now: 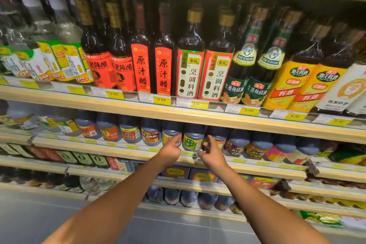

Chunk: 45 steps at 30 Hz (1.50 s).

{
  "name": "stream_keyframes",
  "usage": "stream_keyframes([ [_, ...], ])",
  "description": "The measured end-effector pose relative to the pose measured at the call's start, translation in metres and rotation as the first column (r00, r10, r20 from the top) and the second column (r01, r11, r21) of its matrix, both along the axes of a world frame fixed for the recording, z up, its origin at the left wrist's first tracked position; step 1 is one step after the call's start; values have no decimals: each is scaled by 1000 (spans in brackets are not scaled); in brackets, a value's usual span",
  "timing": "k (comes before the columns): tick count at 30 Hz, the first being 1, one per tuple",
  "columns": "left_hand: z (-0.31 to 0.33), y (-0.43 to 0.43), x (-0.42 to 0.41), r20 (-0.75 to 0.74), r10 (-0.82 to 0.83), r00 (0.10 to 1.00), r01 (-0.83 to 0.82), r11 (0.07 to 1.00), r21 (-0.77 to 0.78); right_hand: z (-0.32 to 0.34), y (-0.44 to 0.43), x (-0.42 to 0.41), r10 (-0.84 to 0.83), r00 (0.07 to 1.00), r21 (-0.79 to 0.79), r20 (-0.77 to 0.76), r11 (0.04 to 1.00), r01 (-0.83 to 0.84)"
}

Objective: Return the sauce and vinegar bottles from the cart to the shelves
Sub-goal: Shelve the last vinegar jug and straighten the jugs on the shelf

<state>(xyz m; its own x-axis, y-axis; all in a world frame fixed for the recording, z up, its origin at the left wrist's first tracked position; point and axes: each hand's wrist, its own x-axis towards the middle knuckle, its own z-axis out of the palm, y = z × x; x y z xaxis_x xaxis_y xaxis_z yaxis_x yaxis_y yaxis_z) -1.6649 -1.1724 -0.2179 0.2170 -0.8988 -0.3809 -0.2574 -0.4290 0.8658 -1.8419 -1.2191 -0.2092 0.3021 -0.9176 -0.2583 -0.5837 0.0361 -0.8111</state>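
**Hands flank the rice-vinegar jug, second shelf down**

Both arms reach forward to one spot. Left hand (171, 149) sits at the left flank of the green-and-yellow-labelled jug (193, 138), fingers curled, tips up against its lower side. Right hand (212, 154) mirrors it at the jug's lower right, fingers curled and thumb pointing in toward the base. Cannot tell whether either hand truly grips the jug or only steadies it; the contact is small and partly hidden.

Jug stands upright on the second shelf (95, 147), in a row of dark jugs. Its left neighbour (151, 132) and right neighbour (236, 142) sit close, so the slot is tight. Label faces out, in line with the row.

Judgement: a hand on each side suits a squat, heavy jug. It keeps the jug square and stops it knocking the neighbours as it seats between them. Low contact near the base suggests a final nudge or straightening rather than a lift.

Tall bottles (164, 61) fill the shelf above, price tags (161, 100) along its lip. Headroom under that lip looks scant, hence the low, frontal approach.

Cart not in view, so what remains to be returned cannot be told. This jug looks about home.

Risk: a hard push could tip a neighbour backward.
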Motion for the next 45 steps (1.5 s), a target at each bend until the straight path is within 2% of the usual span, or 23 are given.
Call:
stream_keyframes([
  [5, 5, 11, 5, -1, -111, 994, 111, 994, 17, -1, 20, -11, -64, 998, -50, 9, 997, 64],
  [11, -6, 19, 26, -18, -223, 975, 224, 972, 66, 11, 36, -6, -146, 987, -218, -67, 967, 128],
  [18, 11, 32, 25, 149, -271, 951, 269, 963, 28, 18, 46, 17, -160, 981, -365, -111, 925, 109],
  [20, 11, 36, 29, 238, -275, 932, 280, 960, 14, 18, 43, 21, -135, 980, -420, -147, 905, 62],
  [25, -15, 42, 44, 517, -265, 814, 307, 952, 5, 13, 28, 29, -123, 967, -541, -225, 841, -19],
  [28, -31, 47, 50, 656, -271, 704, 347, 938, 15, 17, 16, 34, -168, 949, -596, -268, 803, -26],
  [32, -53, 49, 59, 774, -204, 599, 345, 938, -19, 24, -2, 41, -336, 925, -684, -178, 718, 129],
  [35, -70, 49, 69, 846, -152, 512, 357, 933, -48, 29, -18, 54, -378, 905, -633, -194, 753, 178],
  [39, -90, 45, 76, 898, -98, 430, 366, 928, -74, 31, -38, 67, -227, 923, -436, -310, 897, 74],
  [41, -98, 44, 75, 916, -82, 394, 373, 925, -77, 27, -48, 70, -156, 913, -423, -377, 906, -20],
  [45, -110, 46, 71, 933, -46, 358, 361, 928, -93, 21, -58, 69, -135, 962, -490, -236, 871, 2],
])
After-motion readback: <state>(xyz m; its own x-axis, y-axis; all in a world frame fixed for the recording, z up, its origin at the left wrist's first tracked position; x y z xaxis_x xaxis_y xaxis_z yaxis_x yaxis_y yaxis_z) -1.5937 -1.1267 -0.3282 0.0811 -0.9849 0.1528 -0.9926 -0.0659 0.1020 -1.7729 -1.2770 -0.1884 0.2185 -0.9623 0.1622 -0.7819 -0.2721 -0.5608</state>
